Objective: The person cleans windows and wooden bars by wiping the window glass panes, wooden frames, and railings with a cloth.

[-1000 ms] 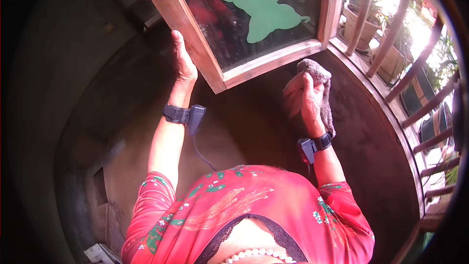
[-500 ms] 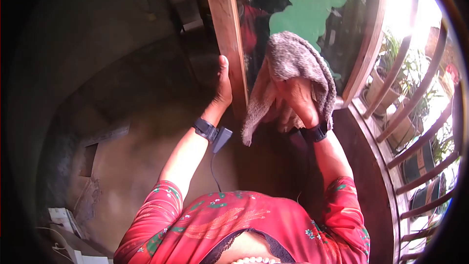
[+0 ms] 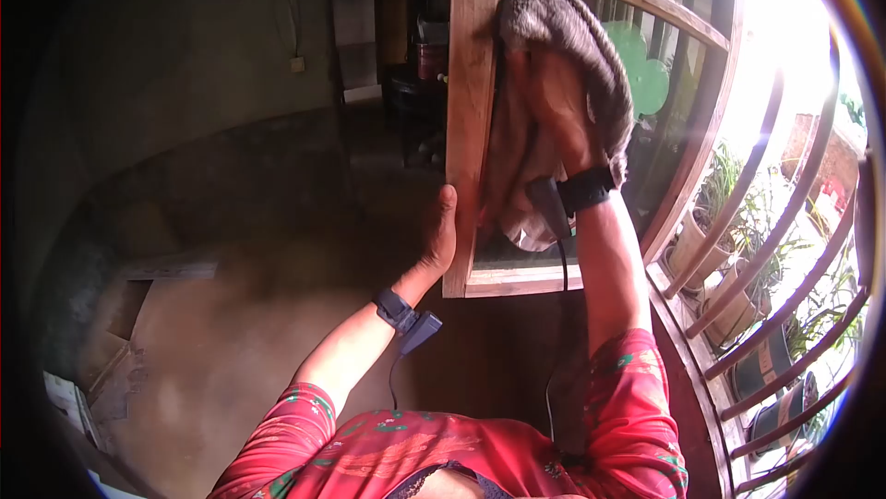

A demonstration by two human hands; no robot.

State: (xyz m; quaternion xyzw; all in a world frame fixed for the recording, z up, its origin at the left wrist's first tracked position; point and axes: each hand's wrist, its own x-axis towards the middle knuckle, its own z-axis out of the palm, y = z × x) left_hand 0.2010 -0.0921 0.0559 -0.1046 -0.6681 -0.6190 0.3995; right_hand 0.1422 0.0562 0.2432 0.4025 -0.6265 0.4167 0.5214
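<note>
A wooden-framed glass window sash (image 3: 473, 84) stands swung inward in front of me. My left hand (image 3: 441, 239) is at its left edge, the thumb pointing up along the wood and the fingers hidden behind the frame. My right hand (image 3: 561, 107) presses a grey-brown towel (image 3: 558, 14) against the pane. The towel drapes over the fingers and hangs down both sides of the hand, so the fingertips are covered. A green patch (image 3: 637, 70) shows on the glass to the right of the towel. Both wrists wear a black strap with a small device and cable.
Curved window bars (image 3: 780, 213) run down the right side, with potted plants (image 3: 729, 296) beyond them. A dim room lies to the left, with a dark table (image 3: 415, 97) at the back. Papers (image 3: 69, 402) lie at the lower left.
My right hand and the towel have moved up the pane, so the sash's bottom rail now shows. My view has tilted up, and my left hand remains at the frame's edge.
</note>
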